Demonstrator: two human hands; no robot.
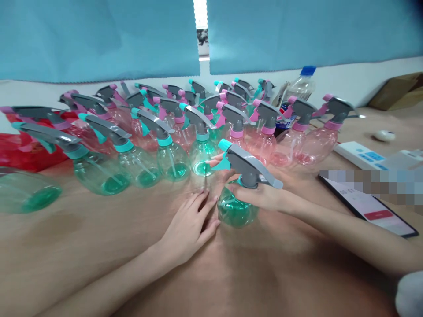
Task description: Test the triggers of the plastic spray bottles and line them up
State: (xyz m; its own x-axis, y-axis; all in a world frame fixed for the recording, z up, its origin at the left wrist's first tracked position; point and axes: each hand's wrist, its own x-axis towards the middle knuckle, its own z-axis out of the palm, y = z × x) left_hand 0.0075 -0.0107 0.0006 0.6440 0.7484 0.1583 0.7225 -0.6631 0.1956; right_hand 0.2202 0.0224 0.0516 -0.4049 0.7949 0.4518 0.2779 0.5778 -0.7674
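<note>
My right hand (266,197) is wrapped round the upper body of a green spray bottle (238,215), just below its grey head and teal nozzle. Some of its fingers are hidden behind the bottle; one shows past the trigger. The held bottle stands upright near the front of the group. Flat on the table, fingers apart, rests my left hand (187,226), its fingertips close to the bottle's left side. Directly behind is another green spray bottle (202,152) with a teal collar, and a similar green bottle (173,165) stands to its left.
Several pink spray bottles (317,145) and green ones crowd the back of the table (66,255). Red plastic (39,152) lies at left. A phone (366,204), a white power strip (360,154) and a cardboard box (396,92) are at right. A blue-capped clear bottle (301,88) stands behind.
</note>
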